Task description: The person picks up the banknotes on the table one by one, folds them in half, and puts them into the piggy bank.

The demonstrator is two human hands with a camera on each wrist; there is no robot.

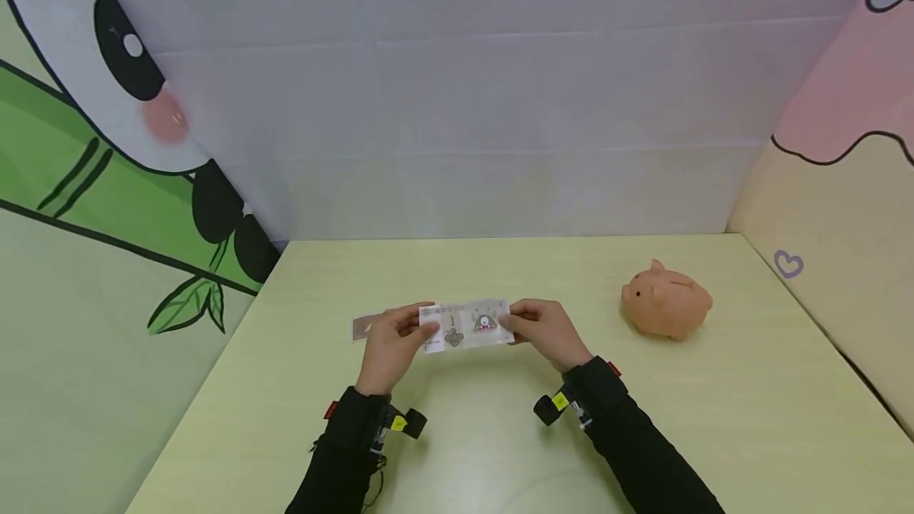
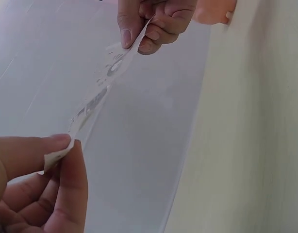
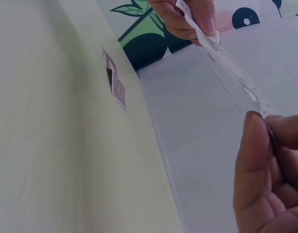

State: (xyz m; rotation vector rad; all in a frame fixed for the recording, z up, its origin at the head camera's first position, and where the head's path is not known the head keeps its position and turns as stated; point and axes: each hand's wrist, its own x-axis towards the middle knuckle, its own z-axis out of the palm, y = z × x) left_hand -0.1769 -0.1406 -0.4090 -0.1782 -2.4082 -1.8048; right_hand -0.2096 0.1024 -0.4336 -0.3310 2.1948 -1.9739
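A pale banknote [image 1: 466,326] with a printed 1 is stretched flat between both hands above the table. My left hand [image 1: 393,346] pinches its left end between thumb and fingers, and this end curls a little in the left wrist view. At the opposite end, my right hand [image 1: 548,330] pinches the note the same way; the right wrist view shows the thumb and forefinger [image 3: 253,145] meeting on it. Behind the left hand a second, brownish-pink banknote [image 1: 361,327] lies on the table, partly hidden in the head view. The right wrist view shows it creased [image 3: 114,80].
An orange piggy bank [image 1: 666,301] with a slot in its back stands on the table [image 1: 500,450], to the right of the hands. A pale wall panel [image 1: 464,101] rises behind the table, with cartoon-printed panels on both sides.
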